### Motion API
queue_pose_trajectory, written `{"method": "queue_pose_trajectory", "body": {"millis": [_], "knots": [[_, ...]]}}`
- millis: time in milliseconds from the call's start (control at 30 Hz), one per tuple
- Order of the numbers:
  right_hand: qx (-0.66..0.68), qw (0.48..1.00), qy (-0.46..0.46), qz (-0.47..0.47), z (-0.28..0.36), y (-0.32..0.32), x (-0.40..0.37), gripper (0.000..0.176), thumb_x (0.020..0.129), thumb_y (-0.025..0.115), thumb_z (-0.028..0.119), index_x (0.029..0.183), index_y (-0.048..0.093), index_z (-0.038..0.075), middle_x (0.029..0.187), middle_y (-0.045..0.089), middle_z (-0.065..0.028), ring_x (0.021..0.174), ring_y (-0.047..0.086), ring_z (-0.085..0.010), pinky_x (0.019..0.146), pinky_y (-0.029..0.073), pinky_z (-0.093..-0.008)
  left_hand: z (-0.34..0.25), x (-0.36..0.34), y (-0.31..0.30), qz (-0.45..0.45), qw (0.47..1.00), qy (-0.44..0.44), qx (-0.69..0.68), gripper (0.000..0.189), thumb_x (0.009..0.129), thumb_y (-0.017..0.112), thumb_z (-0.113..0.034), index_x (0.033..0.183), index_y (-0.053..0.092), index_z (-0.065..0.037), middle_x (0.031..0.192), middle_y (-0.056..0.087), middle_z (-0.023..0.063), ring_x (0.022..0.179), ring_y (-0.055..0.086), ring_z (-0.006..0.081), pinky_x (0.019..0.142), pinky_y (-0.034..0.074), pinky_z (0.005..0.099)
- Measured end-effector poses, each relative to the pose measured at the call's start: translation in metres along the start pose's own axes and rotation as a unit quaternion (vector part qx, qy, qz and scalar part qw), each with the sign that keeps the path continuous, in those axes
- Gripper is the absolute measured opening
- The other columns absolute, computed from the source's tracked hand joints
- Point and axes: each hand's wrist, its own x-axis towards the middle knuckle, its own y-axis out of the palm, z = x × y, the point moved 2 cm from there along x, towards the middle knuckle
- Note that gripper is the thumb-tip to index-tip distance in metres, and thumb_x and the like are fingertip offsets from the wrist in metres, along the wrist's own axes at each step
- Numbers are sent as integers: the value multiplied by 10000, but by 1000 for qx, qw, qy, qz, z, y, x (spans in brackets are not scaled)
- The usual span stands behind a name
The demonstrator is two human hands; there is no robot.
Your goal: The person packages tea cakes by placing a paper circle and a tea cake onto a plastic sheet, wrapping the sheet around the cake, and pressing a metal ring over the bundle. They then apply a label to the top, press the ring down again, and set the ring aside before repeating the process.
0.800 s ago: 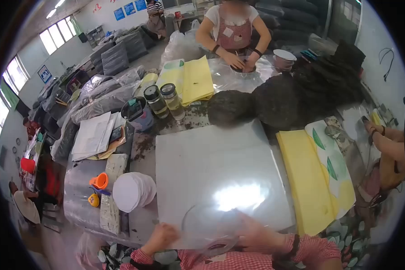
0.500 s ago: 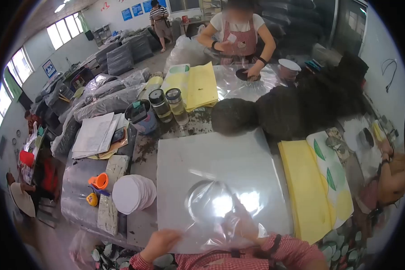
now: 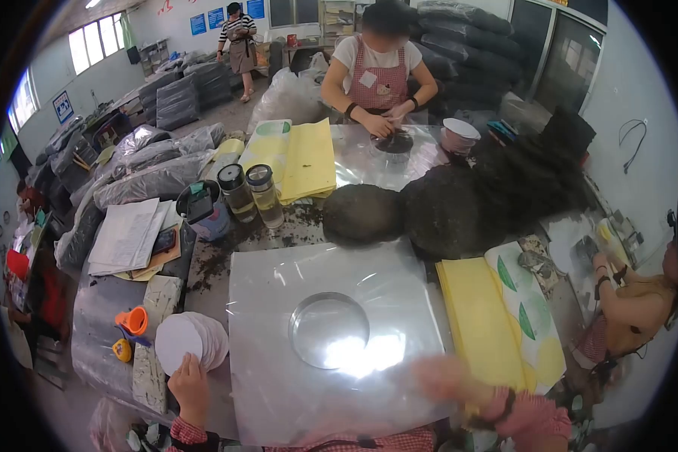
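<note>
My left hand (image 3: 188, 386) is at the front edge of a stack of white round paper discs (image 3: 184, 339), its bunched fingertips gripping the rim of the top disc. My right hand (image 3: 441, 378), smeared by motion, hovers over the right part of the stack of clear plastic film sheets (image 3: 267, 395) in front of me. A round, shallow ring (image 3: 291, 331) lies on the film near its middle, with bright light reflections beside it.
Dark fibrous mounds (image 3: 361, 215) lie beyond the film. Yellow paper sheets (image 3: 471, 324) are at right, lidded glass jars (image 3: 265, 197) at back left, an orange cup (image 3: 134, 320) at left. Across the table a co-worker (image 3: 384, 71) handles dark material; another person (image 3: 633, 301) works at far right.
My left hand has moved left from the film's front edge to the paper discs. My right hand has left the ring and swung right. The co-worker opposite has brought both hands together over dark material.
</note>
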Motion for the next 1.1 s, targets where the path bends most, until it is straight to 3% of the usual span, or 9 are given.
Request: {"method": "queue_pose_trajectory", "body": {"millis": [100, 167, 233, 333, 433, 700, 833, 900, 1100], "knots": [[-305, 928, 75, -201, -124, -22, 95, 496, 850, 611, 30, 1344, 613, 72, 1379, 552, -242, 1297, 521, -413, 1084, 431, -510, -4, 15, -22, 35, 997, -39, -65, 342, 816, 713, -107, 1141, 682, -5, 961, 739, 168, 823, 724, 324, 699, 555, 402], [-353, 912, 150, -145, -193, -32, 108, 590, 815, 628, 32, 1399, 566, 93, 1488, 442, -235, 1431, 367, -400, 1173, 310, -546, -14, 29, -44, 75, 991, -71, -84, 320, 811, 714, -100, 1125, 698, -36, 895, 745, 142, 750, 721, 310, 665, 549, 402], [-299, 935, 128, -140, -228, -40, 110, 528, 848, 658, 38, 1369, 597, 99, 1416, 540, -196, 1354, 479, -355, 1155, 348, -524, -37, 53, -66, 29, 977, -166, -134, 285, 773, 730, -64, 1057, 723, -57, 892, 744, 126, 719, 707, 298, 640, 534, 414], [-266, 927, 130, -232, -192, -65, 124, 462, 900, 645, 48, 1359, 604, 80, 1365, 587, -184, 1282, 534, -368, 1131, 383, -490, -129, 91, -85, -183, 944, 78, -263, 188, 772, 695, -56, 950, 756, -63, 981, 752, 126, 865, 734, 269, 768, 577, 384], [-96, 924, 149, -338, -114, -74, 139, 409, 948, 594, 31, 1357, 601, 42, 1351, 596, -200, 1234, 547, -413, 1083, 425, -447, -218, 98, -42, -44, 920, 184, -342, 267, 768, 708, -8, 1033, 728, -36, 1124, 726, 129, 990, 719, 294, 776, 581, 378], [-63, 992, -102, -42, 36, 77, 94, 475, 883, 693, 197, 1326, 621, 40, 1315, 599, -210, 1239, 578, -375, 1071, 462, -498, -186, 50, -27, 61, 901, 15, -429, 80, 870, 706, -58, 932, 686, -12, 837, 651, 120, 748, 658, 318, 653, 531, 400], [16, 997, -64, -33, 39, 51, 121, 900, 666, 855, 415, 1359, 532, -60, 1301, 575, -234, 1175, 602, -365, 983, 531, -426, -182, 82, -22, 65, 908, 114, -397, 413, 832, 782, -206, 1176, 650, -21, 1063, 627, 178, 879, 664, 359, 694, 544, 414], [3, 992, 67, 103, 46, 36, 164, 1006, 666, 866, 335, 1433, 386, -104, 1171, 563, -205, 1100, 622, -369, 895, 556, -441, -195, 134, -29, 214, 908, 123, -339, 870, 714, 869, -312, 1379, 470, 83, 1143, 570, 225, 956, 659, 380, 745, 558, 407], [-26, 969, 190, 154, -8, 141, 191, 862, 719, 824, 212, 1371, 396, -155, 1032, 578, -211, 863, 704, -353, 693, 597, -377, -231, 149, 33, 363, 882, 227, -198, 1208, 558, 938, -354, 1401, 299, 228, 1122, 558, 289, 924, 688, 394, 807, 583, 406]]}}
